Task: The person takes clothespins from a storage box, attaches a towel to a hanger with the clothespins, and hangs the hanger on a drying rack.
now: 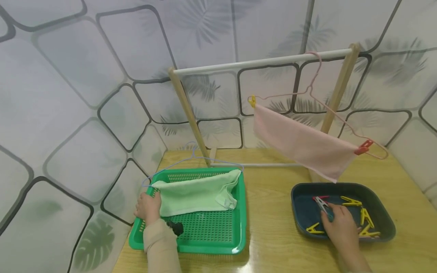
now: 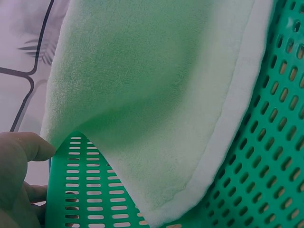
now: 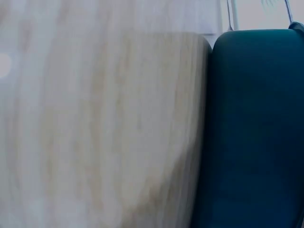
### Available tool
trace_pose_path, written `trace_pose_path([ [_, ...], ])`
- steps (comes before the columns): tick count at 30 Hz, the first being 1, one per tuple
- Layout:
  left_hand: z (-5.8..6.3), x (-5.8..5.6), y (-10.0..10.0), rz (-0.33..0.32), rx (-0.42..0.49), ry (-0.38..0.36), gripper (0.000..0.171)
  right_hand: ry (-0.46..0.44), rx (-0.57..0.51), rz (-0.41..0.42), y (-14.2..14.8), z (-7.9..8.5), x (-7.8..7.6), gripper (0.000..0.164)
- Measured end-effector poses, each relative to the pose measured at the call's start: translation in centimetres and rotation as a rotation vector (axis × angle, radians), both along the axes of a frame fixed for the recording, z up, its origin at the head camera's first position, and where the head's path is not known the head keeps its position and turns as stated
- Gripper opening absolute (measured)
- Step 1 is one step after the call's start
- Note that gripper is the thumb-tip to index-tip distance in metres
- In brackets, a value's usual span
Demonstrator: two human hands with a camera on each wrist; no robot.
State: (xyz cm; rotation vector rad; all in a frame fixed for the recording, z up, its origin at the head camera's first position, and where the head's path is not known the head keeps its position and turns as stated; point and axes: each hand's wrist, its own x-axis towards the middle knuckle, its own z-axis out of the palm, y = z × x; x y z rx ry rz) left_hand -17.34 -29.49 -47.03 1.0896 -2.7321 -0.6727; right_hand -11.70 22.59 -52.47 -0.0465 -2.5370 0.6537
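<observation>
Head view shows the green towel (image 1: 196,192) lying folded over a blue wire hanger (image 1: 191,159) across the back part of a green perforated tray (image 1: 218,237). The left hand (image 1: 148,206) rests at the left end of the towel, at the tray's left rim, with its fingers curled at the towel corner and the hanger end. In the left wrist view the towel (image 2: 156,95) hangs over the tray wall (image 2: 266,142), and the thumb (image 2: 28,145) touches the towel's lower corner; whether the fingers really pinch the cloth I cannot tell.

The right hand (image 1: 339,223) is inside a dark blue tray (image 1: 385,223) on the right side of the tabletop (image 1: 273,212). Its fingers are curled around a grey clothespin (image 1: 321,203), which points up and to the left. Beside this pin lies a red clothespin (image 1: 319,197), and several yellow clothespins (image 1: 351,201) are spread on the tray floor around the hand. The right wrist view shows only the blurred tabletop (image 3: 95,118) and the blue tray wall (image 3: 256,133).

Behind both trays stands a small drying rack with wooden legs (image 1: 189,113) and a white bar (image 1: 259,60). A pink hanger (image 1: 319,98) hangs from the bar, tilted down to the right. A pink cloth (image 1: 300,142) is fixed on it with a yellow clip (image 1: 252,101) at the left end and a red clip (image 1: 363,147) at the right end.
</observation>
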Motion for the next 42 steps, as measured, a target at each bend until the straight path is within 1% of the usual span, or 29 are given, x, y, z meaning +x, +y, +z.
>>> trace_pose_path([
  [1,0.0,0.0,0.0,0.000,0.000,-0.002,0.050,0.005,-0.004,0.001,0.0,-0.1,0.0,0.035],
  [2,0.0,0.0,0.0,0.000,0.000,-0.004,0.051,0.016,-0.006,0.000,0.3,-0.7,-0.1,0.036],
  [4,0.0,0.0,0.0,-0.001,0.002,-0.009,0.051,0.048,-0.005,0.002,0.4,-1.3,-0.3,0.036],
  [8,0.0,-0.1,-0.1,0.000,0.009,-0.011,0.051,0.148,0.008,0.006,1.2,-3.4,-0.8,0.041],
  [9,0.0,-0.1,-0.1,0.000,0.012,-0.010,0.051,0.171,0.008,0.013,1.1,-3.1,-0.8,0.039],
  [11,0.0,-0.2,-0.1,0.005,0.016,-0.006,0.051,0.210,0.005,0.025,1.0,-3.0,-0.8,0.038],
  [12,0.0,-0.2,-0.2,0.007,0.017,-0.005,0.051,0.220,0.008,0.026,0.7,-2.6,-0.6,0.035],
  [13,0.0,-0.2,-0.3,0.011,0.018,0.000,0.050,0.224,0.004,0.031,0.6,-2.4,-0.6,0.035],
  [15,0.0,-0.3,-0.4,0.017,0.022,0.007,0.050,0.223,0.010,0.036,0.2,-1.5,-0.3,0.033],
  [17,0.0,-0.3,-0.5,0.019,0.029,0.009,0.051,0.217,0.020,0.029,0.1,-1.3,-0.2,0.033],
  [21,0.2,-0.3,-0.4,0.014,0.047,0.011,0.052,0.210,0.024,0.024,0.1,-1.2,-0.1,0.035],
  [24,0.3,-0.3,-0.3,0.013,0.059,0.025,0.052,0.209,0.021,0.022,0.1,-1.3,-0.1,0.035],
  [29,0.5,-0.5,0.0,0.029,0.075,0.078,0.052,0.212,0.005,0.025,0.3,-1.4,-0.2,0.034],
  [30,0.2,-0.7,-0.2,0.026,0.069,0.088,0.053,0.227,0.002,0.024,0.5,-1.9,-0.3,0.035],
  [31,-0.3,-0.9,-0.5,0.015,0.062,0.100,0.054,0.240,-0.003,0.027,0.7,-2.4,-0.4,0.036],
  [34,0.2,-1.0,0.0,-0.004,0.062,0.134,0.054,0.252,-0.011,0.039,0.7,-2.4,-0.5,0.036],
  [36,0.7,-1.1,0.3,-0.041,0.065,0.162,0.051,0.266,-0.005,0.032,0.7,-2.6,-0.5,0.038],
  [38,2.1,-0.9,1.3,-0.069,0.073,0.183,0.047,0.241,-0.003,0.037,0.4,-1.6,-0.2,0.034],
  [42,2.6,-1.5,1.7,-0.161,0.063,0.225,0.046,0.220,0.001,0.030,0.2,-1.4,-0.1,0.035],
])
